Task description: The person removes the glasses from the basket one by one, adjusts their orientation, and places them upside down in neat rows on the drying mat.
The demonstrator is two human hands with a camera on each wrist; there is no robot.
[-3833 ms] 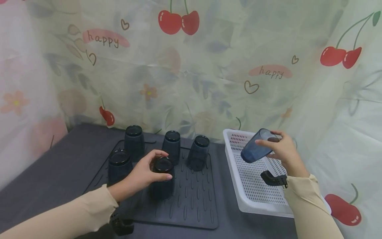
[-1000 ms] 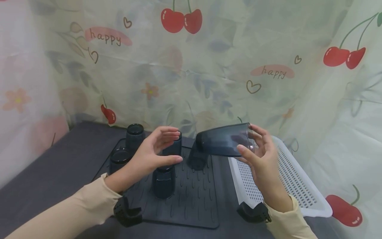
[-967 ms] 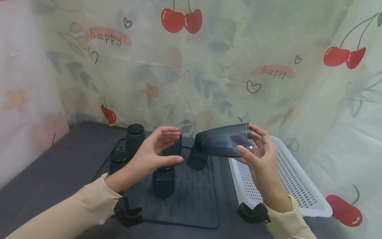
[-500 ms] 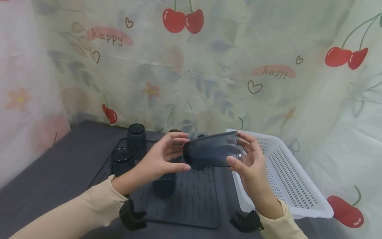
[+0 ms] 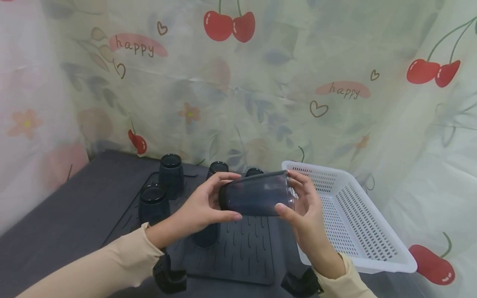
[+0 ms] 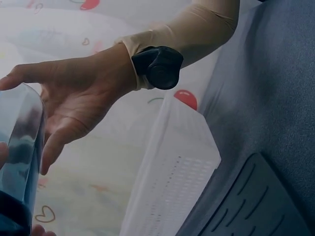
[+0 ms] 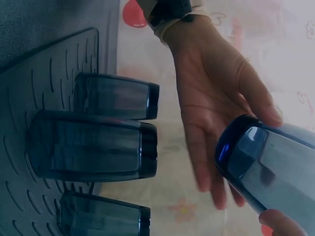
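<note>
A blue tinted drinking glass lies sideways in the air between both hands, its thick base to the left and its mouth to the right. My left hand holds the base end, thumb on the near side and fingers beyond; the right wrist view shows its thumb against the glass. With thumb and fingers my right hand grips the rim end. Below, several more glasses stand upside down on a dark ridged mat, among them one at the left. The held glass and left hand partly cover others.
Right of the mat stands a white perforated plastic basket. A dark cloth covers the table. Curtains printed with cherries hang close behind and at both sides.
The right hand has brought the glass from over the basket leftward above the mat, turning it sideways. The left hand has left a standing glass and now holds the carried glass's base.
</note>
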